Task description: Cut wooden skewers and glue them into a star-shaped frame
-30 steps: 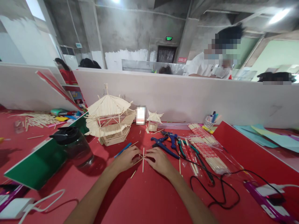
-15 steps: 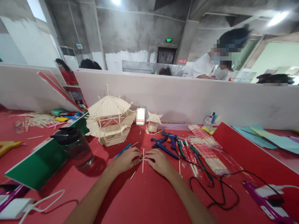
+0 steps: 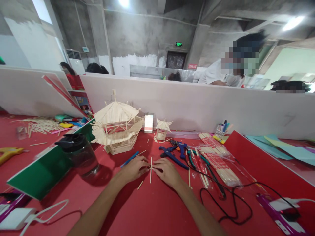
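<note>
A thin wooden stick stands lengthwise between my hands, just above or on the red table. My left hand closes its fingertips at the stick's left side. From the right, my right hand pinches at the same spot, its fingers bent. A small piece seems to cross the stick there, mostly hidden by the fingertips. A short stick piece lies below my left hand, and a blue pen lies just beyond it. Beyond the hands stand a large stick-built pavilion and a small one.
Blue-handled pliers, bagged sticks and a black cable lie to the right. A dark water bottle and a green board stand left. A white partition closes off the back; people are behind it.
Both hands stay at the stick with hardly any movement. The whole view has shifted slightly. Behind the partition, a person in white has moved a little.
</note>
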`<state>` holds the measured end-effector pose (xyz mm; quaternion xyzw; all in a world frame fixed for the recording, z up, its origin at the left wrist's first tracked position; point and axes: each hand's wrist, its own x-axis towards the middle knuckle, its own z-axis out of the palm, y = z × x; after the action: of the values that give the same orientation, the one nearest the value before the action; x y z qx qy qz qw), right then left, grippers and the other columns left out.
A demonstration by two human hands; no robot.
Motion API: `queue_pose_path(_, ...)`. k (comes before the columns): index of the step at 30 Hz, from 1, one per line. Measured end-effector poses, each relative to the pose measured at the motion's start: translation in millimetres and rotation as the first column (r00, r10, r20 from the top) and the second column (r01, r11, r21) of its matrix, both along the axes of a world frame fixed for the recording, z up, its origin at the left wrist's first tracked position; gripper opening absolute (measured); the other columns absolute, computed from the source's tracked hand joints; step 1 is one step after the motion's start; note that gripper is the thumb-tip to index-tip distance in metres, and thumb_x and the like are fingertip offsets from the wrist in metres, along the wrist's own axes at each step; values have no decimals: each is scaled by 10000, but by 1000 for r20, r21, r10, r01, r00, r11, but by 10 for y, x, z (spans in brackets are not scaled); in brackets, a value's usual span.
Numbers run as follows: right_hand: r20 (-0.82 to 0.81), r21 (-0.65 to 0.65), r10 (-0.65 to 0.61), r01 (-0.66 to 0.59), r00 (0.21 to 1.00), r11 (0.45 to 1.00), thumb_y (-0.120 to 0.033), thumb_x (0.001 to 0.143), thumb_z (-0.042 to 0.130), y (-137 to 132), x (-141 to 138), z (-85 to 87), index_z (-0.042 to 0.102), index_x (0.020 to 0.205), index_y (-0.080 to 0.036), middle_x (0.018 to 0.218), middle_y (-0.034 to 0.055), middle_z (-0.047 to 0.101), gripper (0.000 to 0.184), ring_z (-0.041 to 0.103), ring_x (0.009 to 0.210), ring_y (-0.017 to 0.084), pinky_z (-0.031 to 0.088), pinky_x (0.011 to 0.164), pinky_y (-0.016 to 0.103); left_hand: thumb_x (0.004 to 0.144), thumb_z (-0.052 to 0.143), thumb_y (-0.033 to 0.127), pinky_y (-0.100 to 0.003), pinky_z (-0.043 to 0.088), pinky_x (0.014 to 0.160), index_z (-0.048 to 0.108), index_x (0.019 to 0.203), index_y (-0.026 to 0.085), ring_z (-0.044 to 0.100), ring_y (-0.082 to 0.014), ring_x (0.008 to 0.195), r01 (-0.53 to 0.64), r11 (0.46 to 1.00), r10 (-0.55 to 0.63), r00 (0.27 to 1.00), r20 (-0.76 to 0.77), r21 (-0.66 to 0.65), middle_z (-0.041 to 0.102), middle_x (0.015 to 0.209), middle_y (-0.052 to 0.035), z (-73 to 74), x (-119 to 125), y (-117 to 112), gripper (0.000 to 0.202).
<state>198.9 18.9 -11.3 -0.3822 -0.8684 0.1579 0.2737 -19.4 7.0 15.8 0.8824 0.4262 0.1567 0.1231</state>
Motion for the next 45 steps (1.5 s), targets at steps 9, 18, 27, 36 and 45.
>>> queue_pose_path(9, -72, -47, -90, 87, 993, 995, -232, 866, 668, -12, 13, 56, 737, 1002, -231, 994, 53, 716, 153, 616, 971, 202, 465, 879, 308, 941, 564, 287, -348, 455, 909, 734, 1044, 223, 618, -214, 976, -10, 1000, 10, 1000, 12, -19, 680, 1035, -80, 45, 23, -16, 209)
queue_pose_path(18, 31, -144, -61, 65, 998, 987, -161, 832, 634, -35, 16, 31, 712, 838, -217, 815, 12, 707, 97, 626, 756, 157, 445, 710, 249, 937, 555, 311, -329, 457, 869, 730, 1044, 230, 603, -212, 959, -13, 999, 14, 999, 37, -33, 659, 1017, -77, 72, 19, -35, 220)
queue_pose_path(27, -12, -141, -33, 31, 999, 990, -136, 822, 625, -47, 14, 41, 719, 845, -221, 811, 11, 717, 128, 630, 773, 162, 438, 732, 252, 942, 551, 279, -311, 446, 837, 732, 1019, 234, 586, -214, 948, -32, 999, 31, 999, -29, -17, 632, 972, -70, 110, 37, -58, 202)
queue_pose_path(36, -25, -141, -24, 20, 999, 990, -117, 816, 623, -42, 21, 35, 728, 867, -225, 860, 16, 731, 159, 639, 818, 170, 448, 766, 258, 950, 541, 277, -301, 433, 811, 720, 1042, 229, 575, -208, 923, -27, 1000, 26, 999, -46, -2, 614, 949, -66, 95, 33, -47, 207)
queue_pose_path(45, -49, -143, -29, 21, 998, 989, -139, 837, 639, -29, 29, 29, 737, 879, -223, 865, 32, 725, 136, 643, 827, 182, 465, 762, 268, 945, 555, 265, -289, 428, 792, 705, 1017, 228, 573, -195, 892, -27, 999, 27, 999, -16, 23, 601, 938, -49, 6, 18, -25, 171)
